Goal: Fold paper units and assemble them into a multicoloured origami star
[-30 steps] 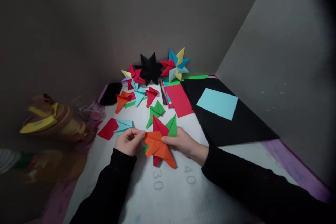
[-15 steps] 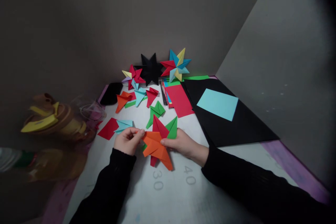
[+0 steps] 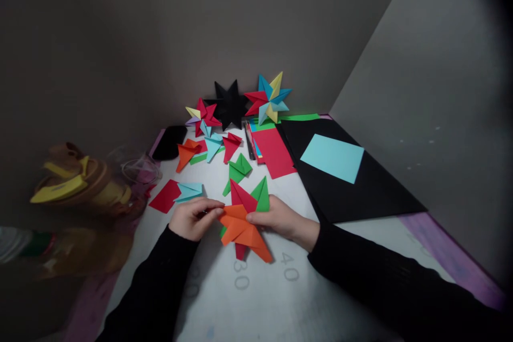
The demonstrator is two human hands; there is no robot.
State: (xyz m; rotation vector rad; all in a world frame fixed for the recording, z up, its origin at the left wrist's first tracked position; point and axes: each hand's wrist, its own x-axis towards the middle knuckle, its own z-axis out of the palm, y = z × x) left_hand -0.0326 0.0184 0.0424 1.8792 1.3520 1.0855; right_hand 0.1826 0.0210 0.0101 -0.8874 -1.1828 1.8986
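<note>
Between my hands is a partly assembled origami star (image 3: 243, 232) of orange, red and green folded paper, held above the white table. My right hand (image 3: 282, 219) grips its right side, thumb on top of the orange paper and fingers hidden behind. My left hand (image 3: 196, 217) pinches the orange piece's left corner between thumb and fingers. Just beyond the star lies a green folded piece (image 3: 238, 171). Further back are a red folded piece (image 3: 231, 145), a light blue one (image 3: 214, 145) and an orange one (image 3: 187, 152). Another light blue piece (image 3: 189, 191) overlaps a red paper (image 3: 165, 196) near my left hand.
Finished paper stars, one black (image 3: 229, 104) and one multicoloured (image 3: 270, 97), lean on the back wall beside a smaller star (image 3: 202, 116). A black sheet (image 3: 360, 197) carries light blue paper (image 3: 333, 157). Red sheets (image 3: 274, 152), a phone-like black object (image 3: 170, 142) and a bottle (image 3: 76, 251) are around.
The star has turned slightly, its lower orange point swinging right. My left hand has shifted a little left, its fingers straighter over the orange corner. My right hand keeps its grip.
</note>
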